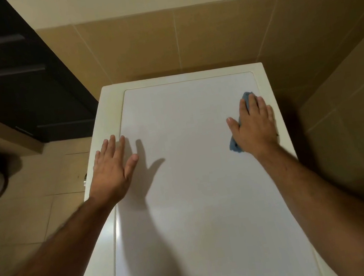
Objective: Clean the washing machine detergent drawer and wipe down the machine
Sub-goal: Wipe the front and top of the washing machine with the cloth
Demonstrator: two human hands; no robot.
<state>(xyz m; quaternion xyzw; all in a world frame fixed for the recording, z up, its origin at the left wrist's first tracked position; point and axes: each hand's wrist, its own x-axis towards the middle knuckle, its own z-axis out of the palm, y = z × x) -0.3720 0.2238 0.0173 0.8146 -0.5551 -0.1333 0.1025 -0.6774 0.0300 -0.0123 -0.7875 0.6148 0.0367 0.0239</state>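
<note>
Washing machine (197, 182) fills the middle of the view, seen from above, its flat white top panel set inside a cream rim and backed against a tan tiled wall (185, 38). Left of the machine lies a pale tiled floor (31, 195), with a dark cabinet (14, 80) behind it and a pinkish bundle, too dim to identify, at the far edge of the floor. On the machine's left side the left hand (112, 169) lies flat across the rim and panel, fingers straight and spread, its grip released and holding nothing; it seems to steady the body. On the machine's right side, toward the back, the right hand (253, 124) presses a blue cloth (235, 147) against the panel with straight fingers, palm down, not curled round it. The cloth shows only at the fingertips and beside the thumb.

The wiping step looks under way, with the detergent drawer out of sight. Because the cloth is merely pinned under a flat palm, a quick stroke could let it bunch or slide out, leaving streaks. Near the right rim, it could also slip off into the dark gap beside the wall.
</note>
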